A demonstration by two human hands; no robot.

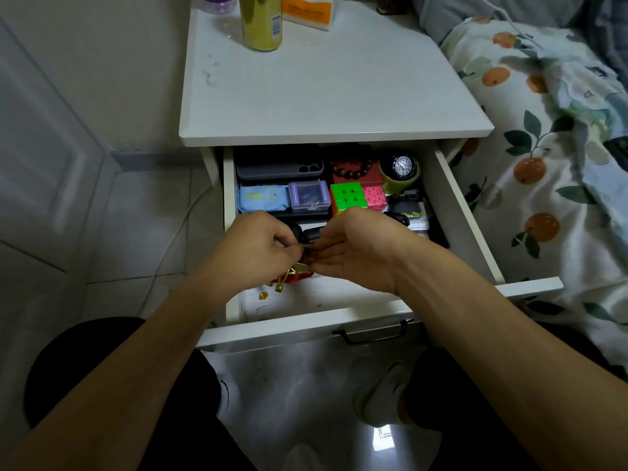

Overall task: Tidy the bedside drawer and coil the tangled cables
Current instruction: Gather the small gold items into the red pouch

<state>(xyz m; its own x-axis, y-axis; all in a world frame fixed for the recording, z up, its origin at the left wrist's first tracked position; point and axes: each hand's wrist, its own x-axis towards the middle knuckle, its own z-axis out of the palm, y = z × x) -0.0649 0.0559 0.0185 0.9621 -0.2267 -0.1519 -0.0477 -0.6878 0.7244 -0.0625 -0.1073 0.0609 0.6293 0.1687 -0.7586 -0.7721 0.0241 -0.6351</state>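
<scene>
The white bedside drawer (452, 212) stands pulled out below me. Both hands meet over its front part. My left hand (258, 246) has its fingers curled and pinches a small red and gold pouch (299, 271) with gold cords and beads hanging from it. My right hand (356, 249) pinches the same pouch from the right with fingers partly extended. The pouch is mostly hidden by the hands. Behind them lie a grey phone case (278, 168), a blue tissue pack (263, 198), a purple plastic box (309, 196), a green cube puzzle (348, 195), a pink maze toy (373, 197), a wooden bead bracelet (351, 169) and a watch (402, 166).
Dark cables and small items (407, 217) lie at the drawer's right side. A gold bead (263, 295) rests on the drawer floor. The nightstand top (323, 90) carries a gold bottle (261, 22) and an orange box (309, 10). A bed with fruit-print bedding (543, 147) is right, a door (40, 147) left.
</scene>
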